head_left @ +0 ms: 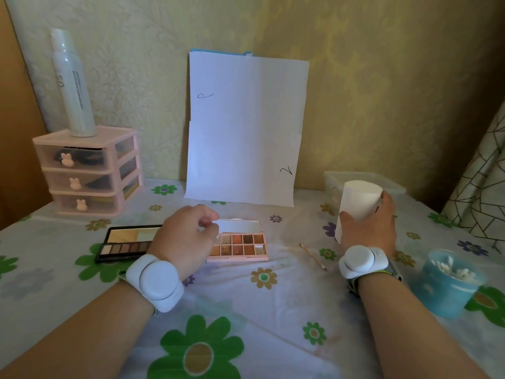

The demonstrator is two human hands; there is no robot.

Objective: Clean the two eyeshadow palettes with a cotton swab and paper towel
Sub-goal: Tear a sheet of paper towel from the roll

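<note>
At three o'clock, the right hand (367,232) is clasping the paper towel roll (359,198), ideally steadying it for tearing (left hand (183,239): pinch untellable).

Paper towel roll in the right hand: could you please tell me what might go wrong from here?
The right hand grips the paper towel roll just beyond the open blue swab tub; pulling it back could tip the tub. The cotton swab lying nearby could get swept off. The left hand, over the open pink palette, may smudge its pans.
</note>
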